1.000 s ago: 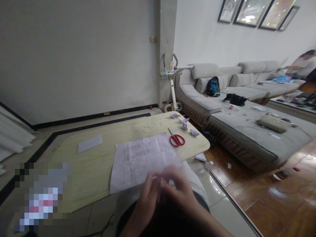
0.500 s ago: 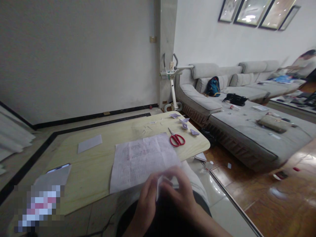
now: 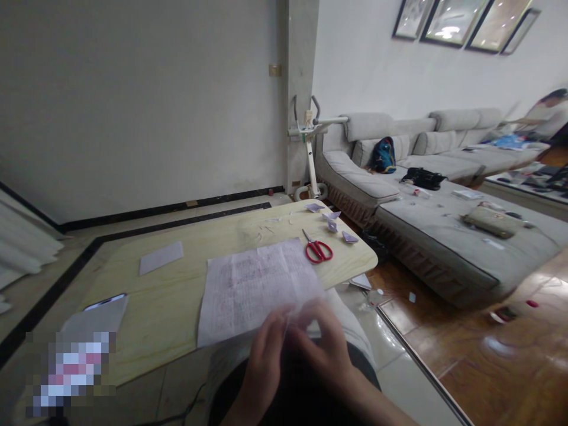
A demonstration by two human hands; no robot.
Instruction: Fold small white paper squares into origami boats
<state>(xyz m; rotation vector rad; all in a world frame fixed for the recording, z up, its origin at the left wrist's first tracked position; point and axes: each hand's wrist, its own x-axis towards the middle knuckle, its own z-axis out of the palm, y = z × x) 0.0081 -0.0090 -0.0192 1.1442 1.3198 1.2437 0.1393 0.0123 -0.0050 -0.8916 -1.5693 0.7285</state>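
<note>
A home living room, with a long grey sofa (image 3: 444, 236) and framed pictures (image 3: 457, 21).

On the table (image 3: 164, 307), scissors (image 3: 318, 248) lie right of the printed sheet (image 3: 257, 290), before the folded papers (image 3: 332, 223).

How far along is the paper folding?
Looks done: several small lilac folded-paper shapes sit at the table's far right corner.
In hand: the left hand and right hand meet over something thin and pale, too blurred to judge.
Possibly left: the large creased printed sheet and small white paper rectangle lie flat. Total needed isn't visible.
</note>
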